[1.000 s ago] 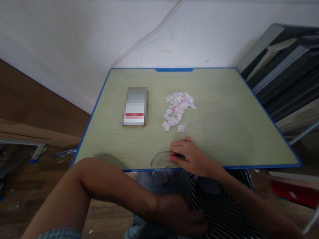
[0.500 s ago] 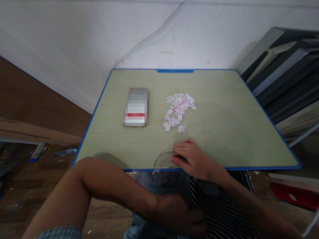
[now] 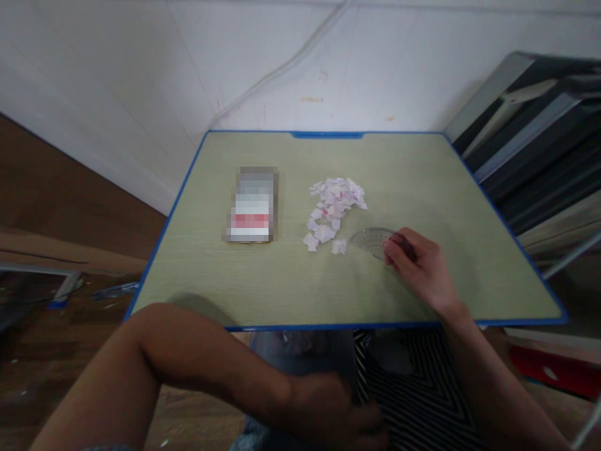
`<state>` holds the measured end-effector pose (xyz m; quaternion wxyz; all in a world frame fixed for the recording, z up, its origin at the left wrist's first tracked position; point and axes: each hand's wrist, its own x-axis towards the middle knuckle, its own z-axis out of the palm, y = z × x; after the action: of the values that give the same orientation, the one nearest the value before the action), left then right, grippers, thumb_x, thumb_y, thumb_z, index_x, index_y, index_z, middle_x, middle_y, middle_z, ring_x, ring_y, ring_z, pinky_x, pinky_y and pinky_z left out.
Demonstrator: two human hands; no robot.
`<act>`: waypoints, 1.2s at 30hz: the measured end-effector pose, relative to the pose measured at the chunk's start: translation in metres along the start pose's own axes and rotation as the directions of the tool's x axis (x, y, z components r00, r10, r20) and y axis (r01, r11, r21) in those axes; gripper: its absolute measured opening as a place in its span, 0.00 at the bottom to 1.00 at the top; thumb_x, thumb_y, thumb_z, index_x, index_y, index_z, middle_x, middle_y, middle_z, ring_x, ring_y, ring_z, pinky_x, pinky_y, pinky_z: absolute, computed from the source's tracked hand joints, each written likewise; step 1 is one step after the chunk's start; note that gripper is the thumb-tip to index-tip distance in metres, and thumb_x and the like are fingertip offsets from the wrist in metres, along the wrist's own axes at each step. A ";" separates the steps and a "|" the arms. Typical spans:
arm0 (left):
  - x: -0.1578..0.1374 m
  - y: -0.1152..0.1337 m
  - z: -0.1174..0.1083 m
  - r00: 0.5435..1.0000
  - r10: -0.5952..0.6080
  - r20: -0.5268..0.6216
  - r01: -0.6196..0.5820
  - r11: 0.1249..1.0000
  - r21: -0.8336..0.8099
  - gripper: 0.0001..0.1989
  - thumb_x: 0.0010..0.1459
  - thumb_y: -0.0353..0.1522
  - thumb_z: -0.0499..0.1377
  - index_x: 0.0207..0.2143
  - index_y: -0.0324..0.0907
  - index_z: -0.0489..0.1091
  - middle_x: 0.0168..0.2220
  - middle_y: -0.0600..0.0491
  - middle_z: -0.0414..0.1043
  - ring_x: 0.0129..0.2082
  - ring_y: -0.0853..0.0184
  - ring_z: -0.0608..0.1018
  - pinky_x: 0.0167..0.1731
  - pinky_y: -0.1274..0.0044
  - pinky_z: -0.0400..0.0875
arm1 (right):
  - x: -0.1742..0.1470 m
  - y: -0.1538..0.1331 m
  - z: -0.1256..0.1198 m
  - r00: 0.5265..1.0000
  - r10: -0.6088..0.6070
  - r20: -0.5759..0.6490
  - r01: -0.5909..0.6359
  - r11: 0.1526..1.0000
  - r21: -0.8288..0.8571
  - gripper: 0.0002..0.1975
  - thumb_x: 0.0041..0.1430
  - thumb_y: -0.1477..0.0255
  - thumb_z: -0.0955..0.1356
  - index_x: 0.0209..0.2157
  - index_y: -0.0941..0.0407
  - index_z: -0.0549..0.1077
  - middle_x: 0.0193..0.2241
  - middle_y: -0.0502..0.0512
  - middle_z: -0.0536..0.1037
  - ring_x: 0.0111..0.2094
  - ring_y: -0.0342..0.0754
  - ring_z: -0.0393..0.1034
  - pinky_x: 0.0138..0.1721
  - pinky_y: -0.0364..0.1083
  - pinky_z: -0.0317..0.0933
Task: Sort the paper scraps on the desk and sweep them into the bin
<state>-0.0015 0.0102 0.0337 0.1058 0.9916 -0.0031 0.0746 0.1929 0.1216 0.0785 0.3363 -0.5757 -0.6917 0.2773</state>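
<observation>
My right hand (image 3: 422,266) rests on the green table (image 3: 291,282), its fingers pinched on the edge of a clear plastic protractor (image 3: 370,240) that lies flat just right of a pile of small torn paper scraps (image 3: 334,210). My left hand (image 3: 338,413) is below the table's front edge, in shadow over my lap, touching a clear container (image 3: 300,347) that is mostly hidden there; whether it grips the container is not visible. A phone (image 3: 251,203) lies to the left of the scraps.
The table has a blue rim and stands against a white wall. Dark metal frames (image 3: 539,144) lean at the right. A wooden floor (image 3: 56,207) lies to the left, a red object (image 3: 554,369) low at the right.
My right hand slid the protractor from the table's front edge up and to the right, beside the paper scraps. My left hand stayed under the table.
</observation>
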 end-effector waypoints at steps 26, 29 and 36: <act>-0.003 0.000 0.001 0.999 0.006 0.037 -0.005 1.000 -0.019 0.16 0.63 0.26 0.45 0.50 0.44 0.63 0.36 0.57 0.61 0.19 0.74 0.68 0.14 0.77 0.61 | -0.003 0.002 0.007 0.993 -0.121 0.002 0.120 0.984 -0.128 0.11 0.57 0.71 0.61 0.21 0.54 0.58 0.15 0.45 0.60 0.16 0.38 0.54 0.18 0.41 0.49; -0.003 0.001 0.002 0.999 0.016 0.042 -0.016 1.000 -0.016 0.15 0.63 0.26 0.46 0.50 0.43 0.63 0.37 0.56 0.61 0.19 0.74 0.68 0.13 0.77 0.62 | -0.003 0.002 0.008 0.989 -0.139 0.051 0.145 0.978 -0.152 0.12 0.57 0.70 0.61 0.21 0.54 0.57 0.15 0.44 0.58 0.16 0.38 0.52 0.17 0.41 0.48; -0.004 0.000 0.002 0.999 0.019 0.044 -0.019 1.000 -0.008 0.16 0.63 0.26 0.43 0.50 0.43 0.63 0.38 0.55 0.62 0.19 0.75 0.68 0.13 0.77 0.59 | -0.007 0.002 -0.001 0.969 -0.211 0.132 0.237 0.942 -0.238 0.12 0.59 0.70 0.60 0.22 0.53 0.57 0.16 0.46 0.62 0.17 0.40 0.56 0.20 0.43 0.50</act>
<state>-0.0054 0.0097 0.0311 0.1086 0.9925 -0.0152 0.0535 0.1953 0.1151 0.0766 0.2532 -0.5159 -0.7990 0.1771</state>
